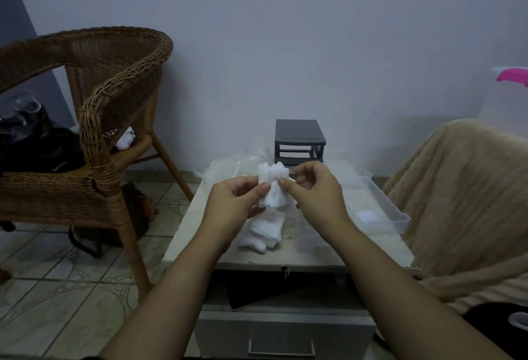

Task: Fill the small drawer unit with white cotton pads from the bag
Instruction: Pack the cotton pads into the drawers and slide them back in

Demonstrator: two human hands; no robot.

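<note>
Left hand (pixel 237 201), right hand (pixel 315 188) pinch pads (pixel 273 190) upright.

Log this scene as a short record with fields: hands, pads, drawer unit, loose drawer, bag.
left hand: pinches a bunch of cotton pads above the table
right hand: pinches the same bunch
pad pile: loose on the table, below the hands
drawer unit: dark grey, at the table's back, visible slots empty
clear drawer: out on the table, right side, a white square inside
bag: clear plastic, crumpled, left of the unit
</note>
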